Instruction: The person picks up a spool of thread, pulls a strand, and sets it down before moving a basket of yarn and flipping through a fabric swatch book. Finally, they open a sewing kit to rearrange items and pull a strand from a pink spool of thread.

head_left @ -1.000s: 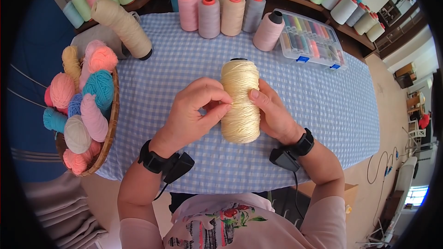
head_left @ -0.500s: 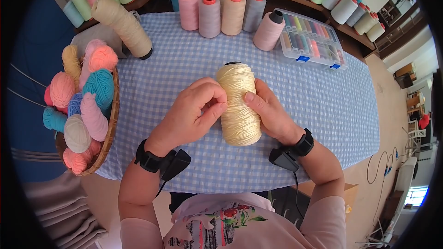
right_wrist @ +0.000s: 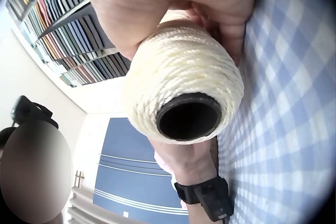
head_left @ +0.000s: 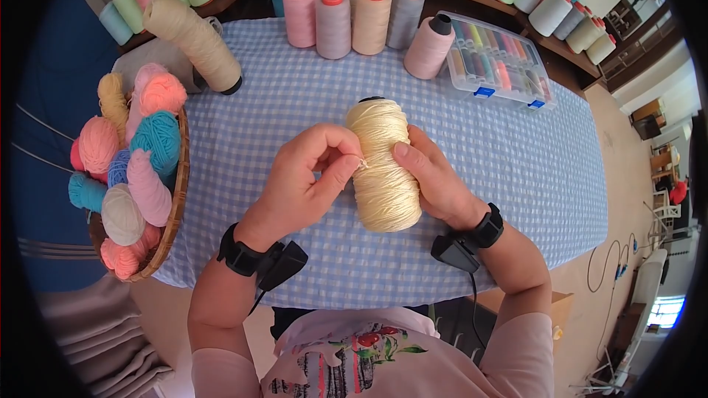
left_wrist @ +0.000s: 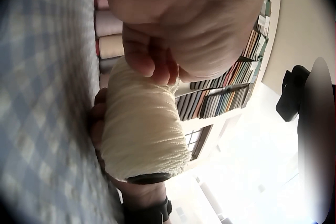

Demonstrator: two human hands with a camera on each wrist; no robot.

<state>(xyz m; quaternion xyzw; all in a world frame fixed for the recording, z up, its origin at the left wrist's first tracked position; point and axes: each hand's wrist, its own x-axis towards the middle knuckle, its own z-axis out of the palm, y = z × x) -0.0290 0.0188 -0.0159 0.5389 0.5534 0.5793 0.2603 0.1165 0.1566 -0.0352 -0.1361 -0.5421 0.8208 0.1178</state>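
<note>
A cream yarn cone [head_left: 385, 177] wound on a black core tilts slightly over the table in the head view. My right hand [head_left: 439, 180] grips it from the right, thumb on the near face and fingers behind. At its left side, my left hand [head_left: 313, 173] pinches a short loose strand [head_left: 362, 164] between thumb and fingertips. The left wrist view shows the curled left fingers [left_wrist: 142, 64] right at the wound yarn [left_wrist: 142, 124]. In the right wrist view, the open end of the black core [right_wrist: 189, 117] faces the camera.
On the left stands a wicker basket [head_left: 177, 210] of yarn balls, with a leaning beige cone [head_left: 193, 44] behind it. Several thread cones [head_left: 333, 26] line the back, beside a clear thread box [head_left: 498, 63]. A checked cloth [head_left: 516, 177] covers the table.
The cone has shifted slightly left and tilted, its top leaning left. My left hand stays by its side, and a small loose strand now shows at the fingertips.
</note>
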